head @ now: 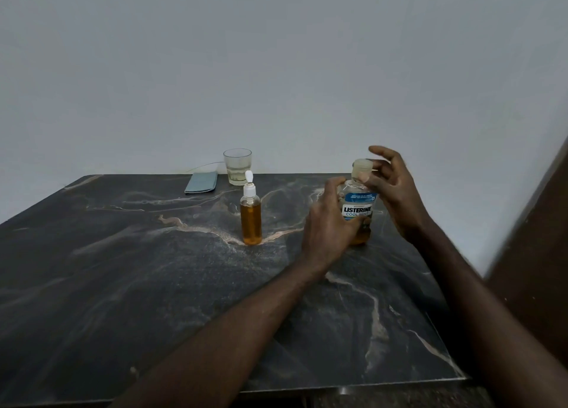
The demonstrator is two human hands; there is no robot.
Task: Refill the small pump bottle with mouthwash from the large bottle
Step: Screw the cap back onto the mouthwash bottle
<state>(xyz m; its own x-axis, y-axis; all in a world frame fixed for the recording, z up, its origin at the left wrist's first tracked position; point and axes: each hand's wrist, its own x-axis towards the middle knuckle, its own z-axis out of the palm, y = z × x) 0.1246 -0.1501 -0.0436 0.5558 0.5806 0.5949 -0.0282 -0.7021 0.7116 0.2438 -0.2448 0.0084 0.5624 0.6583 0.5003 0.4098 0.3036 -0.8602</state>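
Note:
The large mouthwash bottle [359, 209], clear with a blue and white label and amber liquid low inside, stands on the dark marble table [153, 269] at the right. My left hand [329, 229] grips its body from the left. My right hand [390, 186] is at its pale cap [362, 165], thumb and a finger touching the cap, the other fingers spread. The small pump bottle [251, 220], filled with amber liquid and fitted with a white pump head, stands upright to the left of the large bottle, untouched.
A drinking glass [237, 166] with a little pale liquid stands at the table's back edge. A grey-blue flat case [201, 182] with a thin cable lies left of it. A white wall rises behind, and a dark brown panel [534, 254] borders the right.

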